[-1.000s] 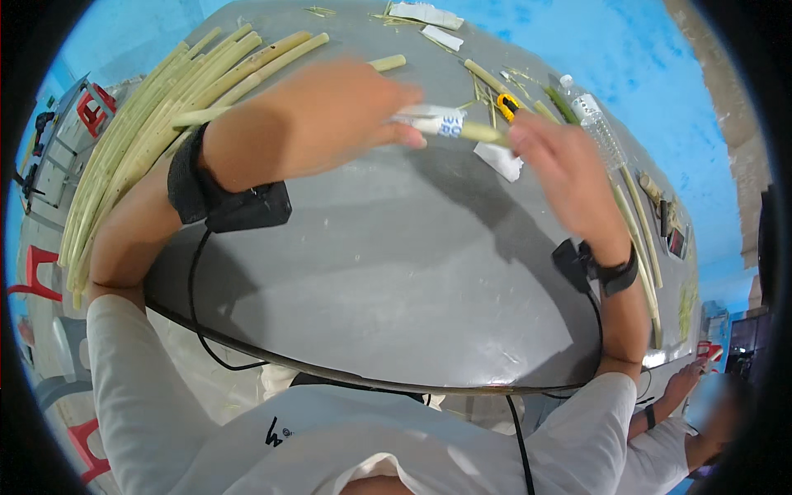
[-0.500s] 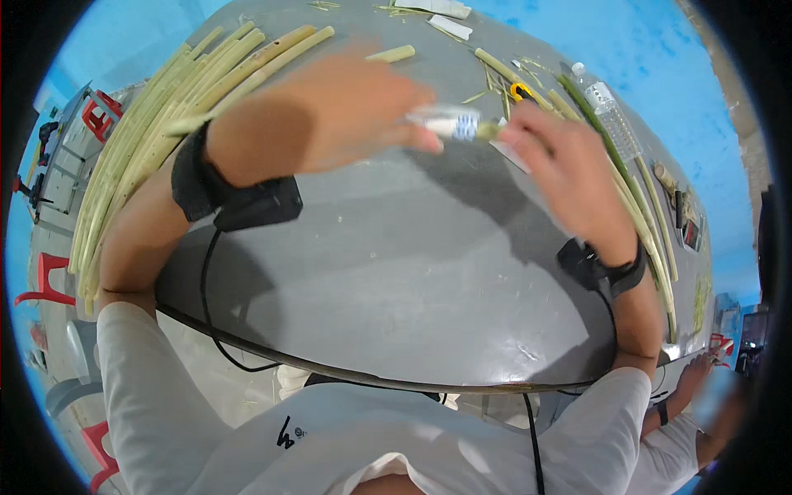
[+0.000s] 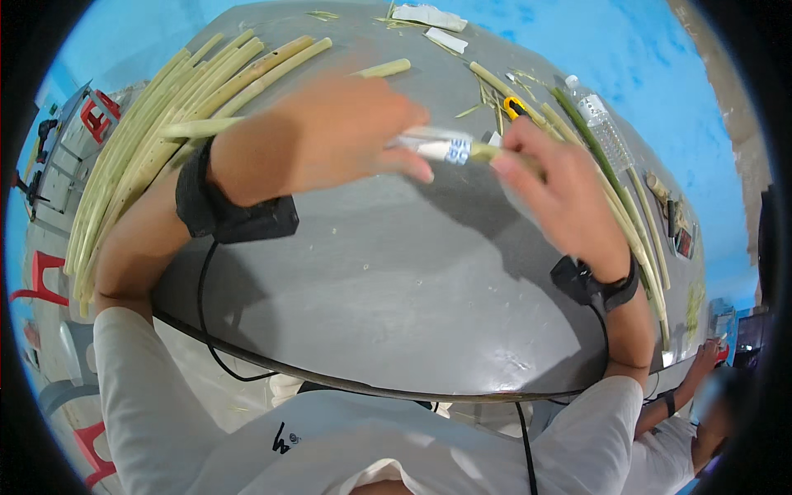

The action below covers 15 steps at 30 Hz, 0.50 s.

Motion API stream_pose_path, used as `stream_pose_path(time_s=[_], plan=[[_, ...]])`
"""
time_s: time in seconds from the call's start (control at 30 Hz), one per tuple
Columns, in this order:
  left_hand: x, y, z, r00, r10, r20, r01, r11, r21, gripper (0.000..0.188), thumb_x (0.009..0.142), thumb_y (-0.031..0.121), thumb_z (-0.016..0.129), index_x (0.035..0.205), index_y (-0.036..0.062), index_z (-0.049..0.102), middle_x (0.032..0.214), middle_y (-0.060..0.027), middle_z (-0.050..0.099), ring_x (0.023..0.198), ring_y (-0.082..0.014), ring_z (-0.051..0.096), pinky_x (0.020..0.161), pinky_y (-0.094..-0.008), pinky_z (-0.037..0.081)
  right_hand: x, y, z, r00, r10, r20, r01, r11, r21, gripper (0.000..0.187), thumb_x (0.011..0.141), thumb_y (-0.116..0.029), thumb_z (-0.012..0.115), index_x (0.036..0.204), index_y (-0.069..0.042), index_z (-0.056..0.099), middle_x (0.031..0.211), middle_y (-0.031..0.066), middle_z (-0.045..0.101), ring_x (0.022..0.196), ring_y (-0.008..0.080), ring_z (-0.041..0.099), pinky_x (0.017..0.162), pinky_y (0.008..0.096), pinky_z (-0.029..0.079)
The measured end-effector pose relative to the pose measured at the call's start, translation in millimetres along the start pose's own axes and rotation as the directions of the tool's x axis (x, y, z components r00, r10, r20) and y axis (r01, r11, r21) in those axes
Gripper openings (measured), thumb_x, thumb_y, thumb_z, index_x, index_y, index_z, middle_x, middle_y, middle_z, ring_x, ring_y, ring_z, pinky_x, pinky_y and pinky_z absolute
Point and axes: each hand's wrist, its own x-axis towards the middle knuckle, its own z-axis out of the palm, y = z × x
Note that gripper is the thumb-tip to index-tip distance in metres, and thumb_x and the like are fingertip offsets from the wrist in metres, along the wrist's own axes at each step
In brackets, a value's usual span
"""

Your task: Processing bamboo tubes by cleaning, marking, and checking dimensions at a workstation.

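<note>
Both my hands are raised over the grey table. My left hand [image 3: 342,136] closes round a white strip or wrapper with blue print [image 3: 441,147], which sits around a pale green stalk [image 3: 483,152]. To the right, my right hand [image 3: 557,181] grips the bare part of that stalk. A pale stalk end [image 3: 194,129] shows left of my left wrist and seems to belong to the same stalk, though my hand hides the part between. Motion blurs both hands somewhat. Black straps with small boxes are on both wrists.
Several peeled pale stalks [image 3: 136,157] lie along the table's left side. At right are a green stalk [image 3: 582,128], a yellow cutter [image 3: 515,107], a plastic bottle [image 3: 605,128] and shavings. White paper [image 3: 429,16] lies at the far edge. Another person's arm [image 3: 689,384] shows at lower right.
The stalk and its white strip have moved slightly down and tilted, the right end lower. My right hand has shifted a little with it; both hands keep their hold.
</note>
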Motion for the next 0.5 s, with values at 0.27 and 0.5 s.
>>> stream_pose_path(time_s=[0.27,0.5], plan=[[-2,-31,-3,0.906,0.133,-0.402,-0.118,0.991,0.062,0.048,0.092,0.046,0.068,0.117,0.0056,0.067,0.106,-0.0196,0.066,0.098,-0.0355,0.061,0.084,-0.0426,0.049,10,88,-50,0.915,0.376,-0.149,-0.372,0.927,0.054,0.04,0.099,-0.039,0.058,0.089,-0.002,0.068,0.061,0.0135,0.052,0.056,0.0203,0.045,0.056,0.0358,0.037],[-4,-17,19,0.983,0.052,-0.178,-0.047,0.998,0.029,0.041,0.093,0.043,0.068,0.11,0.0062,0.07,0.101,-0.0182,0.065,0.098,-0.0357,0.06,0.087,-0.0426,0.049,-1,8,-12,0.979,0.198,0.05,-0.2,0.979,0.03,0.054,0.102,-0.044,0.049,0.081,0.004,0.064,0.066,0.0204,0.051,0.06,0.0339,0.047,0.061,0.0426,0.038]])
